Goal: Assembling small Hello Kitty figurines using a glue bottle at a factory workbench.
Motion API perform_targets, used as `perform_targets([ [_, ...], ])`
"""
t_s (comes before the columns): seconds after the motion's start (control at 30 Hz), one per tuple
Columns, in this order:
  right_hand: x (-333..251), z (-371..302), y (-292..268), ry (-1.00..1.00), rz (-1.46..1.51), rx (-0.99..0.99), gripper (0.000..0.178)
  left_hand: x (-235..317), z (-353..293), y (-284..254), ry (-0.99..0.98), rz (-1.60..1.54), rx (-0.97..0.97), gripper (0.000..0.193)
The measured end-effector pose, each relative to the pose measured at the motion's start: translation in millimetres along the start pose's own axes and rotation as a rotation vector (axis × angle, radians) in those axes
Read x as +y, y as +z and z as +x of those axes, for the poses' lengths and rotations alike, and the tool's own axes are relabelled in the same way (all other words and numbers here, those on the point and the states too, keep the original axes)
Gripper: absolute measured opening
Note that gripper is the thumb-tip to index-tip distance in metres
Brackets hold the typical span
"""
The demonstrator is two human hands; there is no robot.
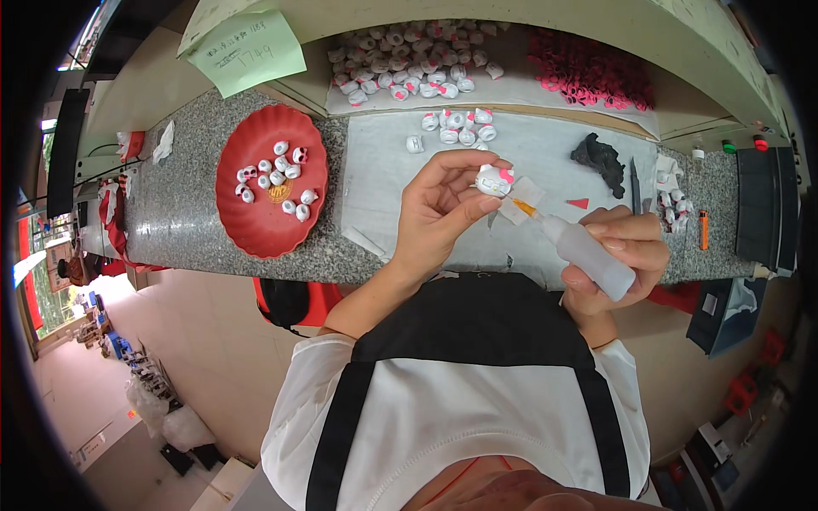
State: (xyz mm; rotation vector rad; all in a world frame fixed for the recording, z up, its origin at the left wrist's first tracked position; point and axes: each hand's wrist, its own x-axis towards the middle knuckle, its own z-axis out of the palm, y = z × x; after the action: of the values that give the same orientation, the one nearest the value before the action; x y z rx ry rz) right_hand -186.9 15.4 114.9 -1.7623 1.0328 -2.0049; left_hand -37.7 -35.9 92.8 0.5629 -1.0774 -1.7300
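Between the thumb and fingers of my left hand (pixel 441 209) is a small white cat-shaped figurine head (pixel 493 180) with a pink bow. My right hand (pixel 626 251) is wrapped round a translucent squeeze bottle (pixel 588 255), tilted with its tip up and to the left. The bottle's thin orange nozzle (pixel 525 207) points at the lower right of the figurine head; whether the tip touches it I cannot tell. Both hands are above white paper (pixel 383 162) on the bench. Beyond them a small group of similar white heads (pixel 460 126) sits on the paper.
A red scalloped plate (pixel 234 213) with several white pieces stands at left. The shelf holds a pile of white heads (pixel 400 60) and many pink pieces (pixel 588 68). At right lie a crumpled black cloth (pixel 599 162), a dark slim tool (pixel 635 187) and an orange stick-like item (pixel 704 230).
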Motion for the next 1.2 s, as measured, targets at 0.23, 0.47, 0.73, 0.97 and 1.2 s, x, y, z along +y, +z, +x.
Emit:
perform_targets([
  [0.23,1.6,0.1,-3.7,-0.007,0.066,-0.072,0.046,-0.3,0.2,-0.6,-0.013,-0.020,-0.012,0.033],
  [0.47,-1.7,0.5,1.3,0.016,0.005,0.013,0.040,0.6,0.6,0.8,-0.045,-0.012,-0.024,0.033],
  [0.73,-1.8,0.6,-1.5,-0.010,-0.044,-0.001,0.040,-1.9,-0.2,-1.1,-0.059,-0.043,-0.031,0.033],
  [0.97,-1.3,0.7,0.2,-0.027,-0.043,-0.015,0.039,-3.2,0.0,-1.8,-0.024,-0.048,-0.085,0.032],
  [1.2,-1.2,0.3,1.0,-0.025,-0.025,-0.010,0.040,-3.7,0.0,-0.3,-0.018,-0.041,-0.089,0.032],
])
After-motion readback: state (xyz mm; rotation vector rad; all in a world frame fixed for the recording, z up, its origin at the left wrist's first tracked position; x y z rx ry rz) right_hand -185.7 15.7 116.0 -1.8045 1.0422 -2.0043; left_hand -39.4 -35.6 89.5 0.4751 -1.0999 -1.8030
